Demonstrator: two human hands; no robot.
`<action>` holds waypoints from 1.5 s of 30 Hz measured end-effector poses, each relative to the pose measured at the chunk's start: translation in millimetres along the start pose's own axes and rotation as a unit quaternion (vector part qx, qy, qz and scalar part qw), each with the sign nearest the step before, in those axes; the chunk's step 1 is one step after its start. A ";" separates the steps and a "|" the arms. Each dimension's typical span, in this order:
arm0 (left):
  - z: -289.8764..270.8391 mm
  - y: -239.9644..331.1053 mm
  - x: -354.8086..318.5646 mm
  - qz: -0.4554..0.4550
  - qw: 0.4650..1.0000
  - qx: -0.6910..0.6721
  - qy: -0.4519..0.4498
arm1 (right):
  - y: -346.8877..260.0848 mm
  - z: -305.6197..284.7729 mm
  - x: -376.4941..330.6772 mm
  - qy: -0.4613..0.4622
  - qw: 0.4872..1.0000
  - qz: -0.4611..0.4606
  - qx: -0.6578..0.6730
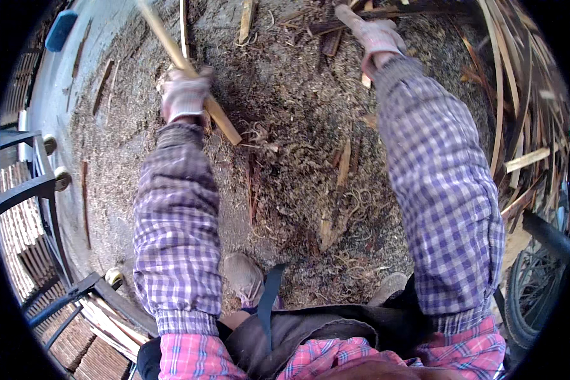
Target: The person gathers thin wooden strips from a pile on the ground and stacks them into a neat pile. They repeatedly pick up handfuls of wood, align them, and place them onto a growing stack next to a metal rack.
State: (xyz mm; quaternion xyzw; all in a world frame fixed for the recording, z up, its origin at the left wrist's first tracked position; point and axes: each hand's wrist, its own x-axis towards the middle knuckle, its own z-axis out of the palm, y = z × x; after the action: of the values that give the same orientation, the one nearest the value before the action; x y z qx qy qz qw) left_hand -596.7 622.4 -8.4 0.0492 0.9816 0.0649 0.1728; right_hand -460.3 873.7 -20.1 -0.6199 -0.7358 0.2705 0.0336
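My left hand (183,94), in a worn work glove, is closed around a long pale wooden strip (225,123) that runs from the upper left down to a cut end just right of the glove. My right hand (375,35), also gloved, reaches forward to the top of the view and rests on dark wooden sticks (335,26) lying on the ground; whether it grips one I cannot tell. Both forearms wear purple checked sleeve covers.
The ground (297,190) is covered with wood shavings and scattered splints. A pile of long thin strips (519,95) lies at the right. A dark metal frame on castors (44,190) and stacked slats (101,323) stand at the left. A wheel (535,285) sits at the lower right.
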 end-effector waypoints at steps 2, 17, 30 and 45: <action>34.2 11.7 11.0 -0.052 0.984 0.161 0.052 | -35.2 21.2 -9.5 0.034 0.999 0.008 -0.005; 22.5 -12.7 24.0 0.009 0.999 -0.001 0.047 | -28.7 22.0 -3.9 -0.032 0.987 0.106 -0.112; 28.3 -13.6 20.7 0.044 0.995 0.061 0.062 | -0.9 18.1 8.0 -0.088 0.949 -0.001 -0.302; 41.2 -27.8 -16.7 -0.025 0.997 0.066 -0.025 | 179.9 -73.4 -167.7 -0.129 0.982 0.102 -0.092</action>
State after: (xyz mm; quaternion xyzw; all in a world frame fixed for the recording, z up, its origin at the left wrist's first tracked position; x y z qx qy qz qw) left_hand -568.9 597.5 -45.3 0.0374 0.9800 -0.0057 0.1954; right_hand -232.7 759.2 11.3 -0.6519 -0.6885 0.2818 -0.1468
